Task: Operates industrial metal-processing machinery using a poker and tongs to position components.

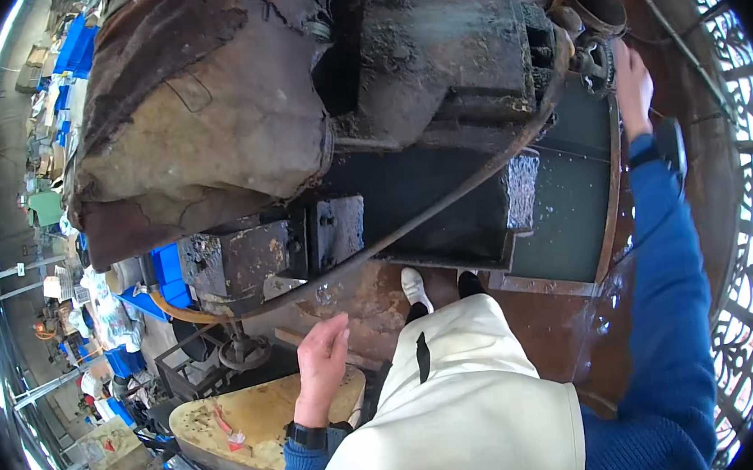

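My right arm stretches far forward, and my right hand [633, 88] is against the right side of a dark, round metal fitting [596, 66] at the tank's far right corner. Its fingers seem closed at that edge; what they hold is hidden. Nearer, my left hand [322, 360] hangs in the air with loosely bent fingers and nothing in it. A yellowish, stained board [258, 420] lies below and left of it. In front stands a large, grimy machine [440, 52], with a long hose [471, 185] running across from the fitting's side to the left.
A metal tank [569, 207] holds murky grey-green liquid. A brown, cracked cover [204, 134] drapes the machine's left side. Below sits a handwheel [244, 352]. Blue bins [77, 46] and clutter line the far left. A patterned metal grille [752, 226] borders the right. The brown floor [557, 322] looks wet.
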Demonstrator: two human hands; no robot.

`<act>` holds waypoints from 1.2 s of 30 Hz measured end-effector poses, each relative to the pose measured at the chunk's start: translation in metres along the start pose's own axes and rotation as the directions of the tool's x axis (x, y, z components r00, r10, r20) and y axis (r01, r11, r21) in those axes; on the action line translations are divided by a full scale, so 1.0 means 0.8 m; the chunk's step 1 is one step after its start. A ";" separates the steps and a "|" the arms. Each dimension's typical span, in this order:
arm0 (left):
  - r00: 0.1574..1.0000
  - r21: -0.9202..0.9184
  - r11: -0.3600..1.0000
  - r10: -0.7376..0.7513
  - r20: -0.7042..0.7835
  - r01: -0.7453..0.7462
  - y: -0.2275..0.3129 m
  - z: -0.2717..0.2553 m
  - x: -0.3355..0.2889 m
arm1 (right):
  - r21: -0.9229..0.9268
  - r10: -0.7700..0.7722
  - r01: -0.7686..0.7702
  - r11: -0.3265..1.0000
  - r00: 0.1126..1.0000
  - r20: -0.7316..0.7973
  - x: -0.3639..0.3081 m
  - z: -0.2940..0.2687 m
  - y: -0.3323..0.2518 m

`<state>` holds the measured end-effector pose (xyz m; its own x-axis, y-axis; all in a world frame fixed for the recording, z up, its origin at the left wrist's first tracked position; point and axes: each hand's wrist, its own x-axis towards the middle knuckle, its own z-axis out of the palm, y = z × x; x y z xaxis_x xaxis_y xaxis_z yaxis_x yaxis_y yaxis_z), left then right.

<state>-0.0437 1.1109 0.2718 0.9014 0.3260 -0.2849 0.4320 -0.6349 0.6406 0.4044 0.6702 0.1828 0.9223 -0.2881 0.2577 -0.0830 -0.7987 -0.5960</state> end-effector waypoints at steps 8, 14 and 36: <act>0.996 0.061 0.994 0.086 0.026 -0.087 0.011 0.004 0.010 | -0.598 -0.005 0.294 0.746 0.900 0.437 0.137 0.069 0.026; 0.999 0.018 1.000 -0.018 0.036 0.018 0.006 0.012 0.009 | -0.087 -0.080 0.056 0.995 0.950 -0.302 -0.064 0.055 -0.019; 0.997 -0.022 0.996 0.083 0.004 -0.083 0.056 0.017 0.045 | -0.035 -0.169 0.165 0.986 0.962 -0.215 -0.074 0.028 0.007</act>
<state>0.0086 1.0846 0.2802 0.9343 0.2692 -0.2339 0.3552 -0.6444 0.6772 0.3582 0.6945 0.1468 0.8201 -0.2556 0.5120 0.0576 -0.8533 -0.5183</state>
